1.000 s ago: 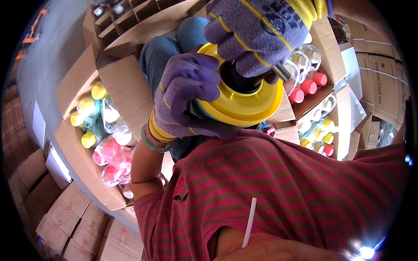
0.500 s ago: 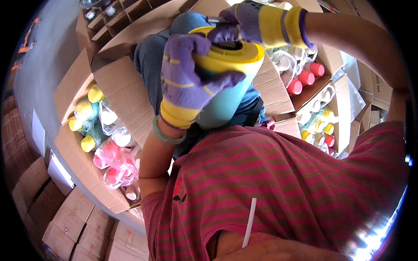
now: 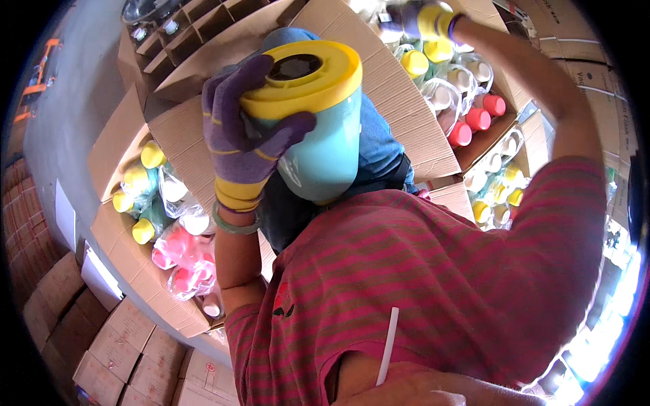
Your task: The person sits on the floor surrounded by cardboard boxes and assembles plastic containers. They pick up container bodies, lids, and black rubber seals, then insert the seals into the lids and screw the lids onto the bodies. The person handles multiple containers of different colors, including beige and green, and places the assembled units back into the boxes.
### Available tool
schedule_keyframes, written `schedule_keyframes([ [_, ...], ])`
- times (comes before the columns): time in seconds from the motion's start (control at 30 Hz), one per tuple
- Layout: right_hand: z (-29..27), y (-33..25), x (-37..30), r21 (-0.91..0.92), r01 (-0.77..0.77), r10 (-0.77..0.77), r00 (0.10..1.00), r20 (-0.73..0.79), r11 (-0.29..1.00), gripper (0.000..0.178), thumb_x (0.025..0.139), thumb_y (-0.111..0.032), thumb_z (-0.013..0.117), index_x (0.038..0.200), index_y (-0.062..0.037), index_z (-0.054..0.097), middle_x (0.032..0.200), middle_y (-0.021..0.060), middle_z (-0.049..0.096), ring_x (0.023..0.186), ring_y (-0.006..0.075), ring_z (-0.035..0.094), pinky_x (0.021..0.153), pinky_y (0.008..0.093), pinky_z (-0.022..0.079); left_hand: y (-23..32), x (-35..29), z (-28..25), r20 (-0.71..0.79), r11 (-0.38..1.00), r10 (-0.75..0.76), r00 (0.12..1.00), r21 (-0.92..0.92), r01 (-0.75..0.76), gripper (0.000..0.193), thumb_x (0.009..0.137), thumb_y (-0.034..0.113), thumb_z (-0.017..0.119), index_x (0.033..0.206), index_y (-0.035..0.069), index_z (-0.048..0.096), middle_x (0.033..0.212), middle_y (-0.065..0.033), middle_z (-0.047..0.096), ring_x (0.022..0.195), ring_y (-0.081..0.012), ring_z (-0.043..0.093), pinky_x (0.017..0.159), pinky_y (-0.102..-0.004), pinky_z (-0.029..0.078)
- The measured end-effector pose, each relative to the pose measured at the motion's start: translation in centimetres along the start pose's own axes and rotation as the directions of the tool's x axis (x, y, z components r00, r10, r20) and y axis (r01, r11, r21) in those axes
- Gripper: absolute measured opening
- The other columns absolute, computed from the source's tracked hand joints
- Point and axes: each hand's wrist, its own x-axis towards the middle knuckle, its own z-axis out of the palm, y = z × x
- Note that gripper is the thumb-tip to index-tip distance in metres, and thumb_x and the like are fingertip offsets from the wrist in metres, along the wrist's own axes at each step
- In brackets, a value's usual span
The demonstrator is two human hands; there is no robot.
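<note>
My left hand [image 3: 247, 135], in a purple and yellow knit glove, is wrapped round the side of a turquoise cylindrical container [image 3: 321, 152] with a wide yellow end. The container leans over my lap, and a dark round centre shows in the yellow end, facing up. Its lower end rests near my thighs. At the top right, my right hand [image 3: 405, 19], gloved the same way, is stretched over a carton of bottles. Its fingers look closed; a small pale thing shows at their tips, too small to name.
The open right carton [image 3: 389, 81] holds yellow-, white- and red-capped bottles [image 3: 477, 120]. Another open carton [image 3: 125, 260] on the left has capped bottles and pink wrapped ones. A divided carton [image 3: 203, 27] stands at the far left. Stacked boxes [image 3: 118, 331] fill the lower left.
My right hand has left the container's yellow end and moved right, over the carton. My left hand has shifted left with the container, now more upright, its yellow end in full view.
</note>
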Motion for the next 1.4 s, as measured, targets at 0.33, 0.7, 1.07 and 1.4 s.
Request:
schedule_keyframes([
  [0.33,15.5,6.3,5.1,-0.233,-0.116,0.078,0.984,-0.163,0.965,0.087,0.078,-0.052,0.072,0.147,-0.0096,0.039,0.151,0.0246,0.036,0.134,0.0407,0.043,0.111,0.0458,0.038,-0.9,0.8,-1.2,0.1,0.995,-0.046,0.994,-0.078,0.054,0.05,0.061,0.021,0.088,0.107,0.007,0.072,0.11,-0.0131,0.058,0.107,-0.03,0.058,0.092,-0.0398,0.048],
  [0.7,13.3,-10.7,-3.5,0.053,0.495,-0.324,0.644,-0.693,0.868,0.114,0.051,-0.055,0.078,0.144,-0.0022,0.039,0.148,0.0251,0.037,0.141,0.0452,0.03,0.114,0.0606,0.022,-3.1,-3.6,-8.0,-0.122,0.985,0.062,0.991,-0.153,-0.08,0.021,0.072,0.011,0.076,0.078,0.005,0.056,0.082,-0.0108,0.055,0.087,-0.0309,0.057,0.081,-0.0419,0.051],
  [1.07,11.7,-9.7,-0.5,0.23,0.69,-0.481,0.668,-0.568,0.686,0.06,0.07,-0.04,0.071,0.119,-0.0067,0.062,0.126,0.0167,0.055,0.119,0.0342,0.05,0.099,0.0504,0.037,-3.6,-4.2,-8.5,-0.143,0.957,0.004,0.99,-0.286,-0.045,0.021,0.073,0.011,0.074,0.073,0.007,0.053,0.076,-0.0065,0.051,0.081,-0.0274,0.054,0.074,-0.0375,0.048],
  [1.4,-6.5,-1.6,18.1,0.702,0.654,0.009,0.733,-0.68,-0.282,0.016,0.096,-0.01,0.06,0.106,-0.0004,0.068,0.094,0.0018,0.068,0.083,0.0134,0.065,0.075,0.0264,0.055,-4.1,4.6,-6.5,0.387,0.889,-0.283,0.877,-0.239,0.392,0.04,0.062,0.006,0.086,0.099,0.004,0.071,0.108,-0.0098,0.062,0.103,-0.0226,0.06,0.091,-0.0326,0.048],
])
